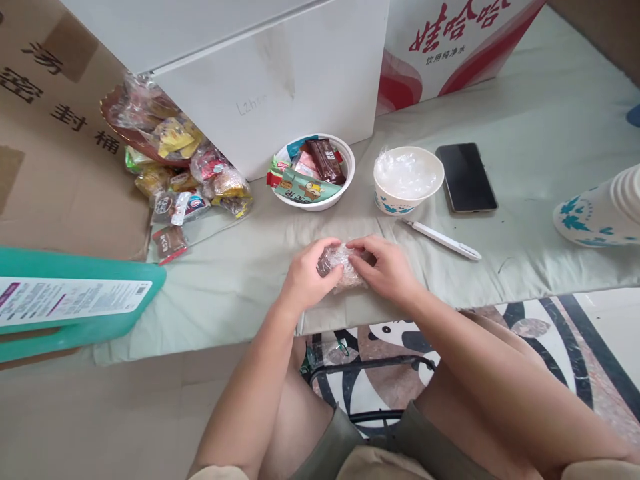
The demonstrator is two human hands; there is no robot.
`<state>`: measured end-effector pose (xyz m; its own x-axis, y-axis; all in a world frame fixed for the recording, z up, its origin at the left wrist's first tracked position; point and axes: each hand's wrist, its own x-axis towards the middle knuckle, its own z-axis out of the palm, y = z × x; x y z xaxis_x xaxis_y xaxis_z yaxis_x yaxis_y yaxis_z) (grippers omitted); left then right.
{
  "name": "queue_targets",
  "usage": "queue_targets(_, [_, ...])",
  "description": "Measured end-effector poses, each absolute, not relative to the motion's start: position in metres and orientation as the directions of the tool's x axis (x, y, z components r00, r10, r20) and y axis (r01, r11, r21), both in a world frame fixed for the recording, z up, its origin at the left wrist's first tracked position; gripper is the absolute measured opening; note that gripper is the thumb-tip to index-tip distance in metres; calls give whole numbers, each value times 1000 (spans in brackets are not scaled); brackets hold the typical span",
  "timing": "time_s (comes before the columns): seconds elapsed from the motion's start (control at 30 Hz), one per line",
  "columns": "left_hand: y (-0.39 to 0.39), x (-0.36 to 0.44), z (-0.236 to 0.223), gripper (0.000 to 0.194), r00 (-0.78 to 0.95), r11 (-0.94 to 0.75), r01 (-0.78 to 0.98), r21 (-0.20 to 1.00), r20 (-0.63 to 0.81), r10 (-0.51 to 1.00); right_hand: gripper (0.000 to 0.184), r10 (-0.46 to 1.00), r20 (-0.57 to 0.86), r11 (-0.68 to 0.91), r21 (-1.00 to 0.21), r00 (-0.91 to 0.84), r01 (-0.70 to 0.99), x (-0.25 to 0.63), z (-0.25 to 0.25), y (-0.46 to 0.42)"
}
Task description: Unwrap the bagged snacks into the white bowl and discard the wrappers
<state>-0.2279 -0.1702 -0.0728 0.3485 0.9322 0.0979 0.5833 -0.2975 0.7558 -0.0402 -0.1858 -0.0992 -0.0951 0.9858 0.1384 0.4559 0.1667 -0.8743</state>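
Between my hands, near the front edge of the cloth-covered table, lies a crinkled clear plastic bundle [345, 270]; whatever is inside it is hard to make out. My left hand [311, 275] curls around its left side, thumb and fingers pressed on the plastic. On the other side, my right hand [387, 267] grips it with thumb and fingertips. Just beyond stands a paper cup [387, 200] with a leaf print, holding crumpled clear plastic. A white pen-like utility knife [443, 239] lies to the right of my right hand.
A white bowl [349, 175] of wrapped snacks stands behind my hands. Snack packets [170, 243] pile up at the left beside a green jug [150, 267]. A phone [467, 177] and stacked paper cups [600, 210] lie to the right. Boxes [320, 80] line the back.
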Motion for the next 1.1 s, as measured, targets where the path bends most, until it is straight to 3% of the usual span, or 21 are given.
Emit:
queue_targets(0.13, [-170, -228, -75, 22, 329, -313, 576, 755, 136, 934, 13, 965, 251, 255, -835, -75, 488, -31, -95, -188])
queue_targets(0.27, [-168, -229, -79, 22, 306, -346, 581, 736, 197, 932, 12, 929, 367, 307, -831, 41, 463, -21, -89, -192])
queue_targets(0.4, [-168, -228, -80, 23, 372, -453, 562, 692, 278, 886, 10, 947, 286, 241, -933, 145, 267, -16, -89, -196])
queue_targets(0.5, [-168, -225, -82, 33, 498, -556, 508, 658, 303, 813, 15, 968, 207, 202, -978, 142, 52, -11, -93, -198])
queue_targets(0.6, [-166, -223, -84, 20, 503, -543, 487, 684, 289, 815, 18, 967, 189, 202, -978, 171, -60, -5, -95, -197])
queue_targets(0.7, [-165, -225, -86, 13, 394, -434, 470, 769, 258, 882, 14, 949, 195, 209, -978, 247, -28, 2, -93, -194])
queue_targets(0.9, [-164, -234, -86, 22, 62, -144, 349, 926, 130, 990, 14, 946, 251, 220, -962, 204, 162, 7, -85, -194])
queue_targets(1.1, [-167, -230, -82, 41, 368, -225, 451, 863, 50, 929, 15, 976, 211, 203, -970, 51, 135, 4, -88, -194])
